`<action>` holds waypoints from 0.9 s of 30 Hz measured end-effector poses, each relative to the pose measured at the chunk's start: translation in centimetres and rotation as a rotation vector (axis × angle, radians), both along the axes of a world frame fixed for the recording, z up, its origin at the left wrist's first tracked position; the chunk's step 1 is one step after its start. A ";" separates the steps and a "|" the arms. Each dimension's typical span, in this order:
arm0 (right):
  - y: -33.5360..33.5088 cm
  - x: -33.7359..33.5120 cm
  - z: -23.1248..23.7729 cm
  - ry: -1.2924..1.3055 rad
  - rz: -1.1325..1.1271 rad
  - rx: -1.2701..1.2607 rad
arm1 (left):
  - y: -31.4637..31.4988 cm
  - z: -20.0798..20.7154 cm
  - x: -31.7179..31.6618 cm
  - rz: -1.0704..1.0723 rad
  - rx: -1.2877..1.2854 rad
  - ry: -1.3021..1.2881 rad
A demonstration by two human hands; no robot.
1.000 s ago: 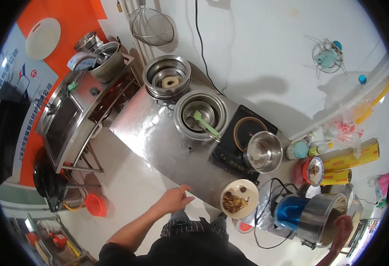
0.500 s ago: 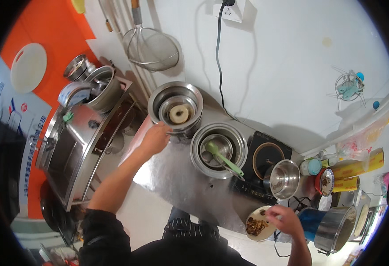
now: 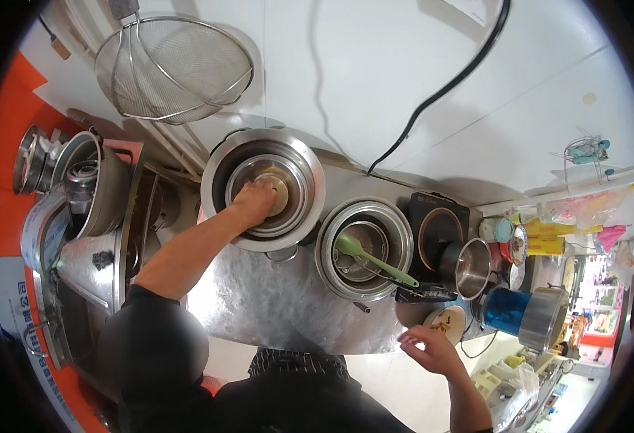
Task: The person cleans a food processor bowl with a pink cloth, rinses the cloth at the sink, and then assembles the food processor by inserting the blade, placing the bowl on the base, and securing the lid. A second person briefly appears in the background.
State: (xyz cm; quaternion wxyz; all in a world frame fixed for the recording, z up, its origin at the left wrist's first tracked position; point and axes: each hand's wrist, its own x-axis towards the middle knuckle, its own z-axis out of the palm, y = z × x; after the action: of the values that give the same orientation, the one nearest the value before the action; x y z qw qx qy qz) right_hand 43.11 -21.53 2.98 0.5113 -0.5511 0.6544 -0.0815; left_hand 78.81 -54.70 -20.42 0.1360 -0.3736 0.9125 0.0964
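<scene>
My left hand (image 3: 255, 204) reaches into a large steel pot (image 3: 310, 155) at the back left. Its bent fingers close on a round beige piece (image 3: 281, 196) inside the steel bowl (image 3: 299, 169) nested in that pot; the hand covers part of the piece. My right hand (image 3: 429, 350) hangs at the table's front right, fingers loosely curled but apart, with nothing visible in them. Just behind it is a pale plate (image 3: 458, 317) of brown food pieces, partly hidden by the hand.
A second steel pot (image 3: 324, 249) holds a smaller pot and a green spoon (image 3: 364, 252). Right of it are a black induction cooker (image 3: 440, 238), a small steel pot (image 3: 472, 268) and a blue-banded steel container (image 3: 541, 317). A mesh strainer (image 3: 180, 68) hangs on the wall; a sink stands left.
My left hand has gone from the pot's near rim down into it, onto the beige piece. My right hand has drawn back from over the plate. The view has shifted nearer the pots.
</scene>
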 end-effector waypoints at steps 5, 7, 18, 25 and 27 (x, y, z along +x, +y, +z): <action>-8.0 6.6 -0.5 -0.028 0.178 -0.224 | -1.9 3.0 0.6 0.053 0.220 0.161; -12.3 8.1 -0.8 0.048 0.284 -0.247 | -3.1 4.9 1.4 0.197 0.416 0.343; -32.7 20.6 -15.3 0.357 0.610 -0.598 | 7.7 8.8 15.7 0.766 1.306 2.116; -34.6 23.1 -24.0 0.684 0.852 -0.539 | 22.6 7.3 20.5 1.311 1.223 2.199; -34.5 22.9 -24.6 0.622 0.736 -0.478 | 25.4 6.1 19.7 1.375 1.261 2.210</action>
State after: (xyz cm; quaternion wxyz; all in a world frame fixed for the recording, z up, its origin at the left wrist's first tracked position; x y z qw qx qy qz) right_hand 66.03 -56.06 -21.65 0.1482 -0.8433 0.5016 0.1235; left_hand 98.55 -29.34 -14.33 -0.5589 -0.3450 -0.0012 0.7541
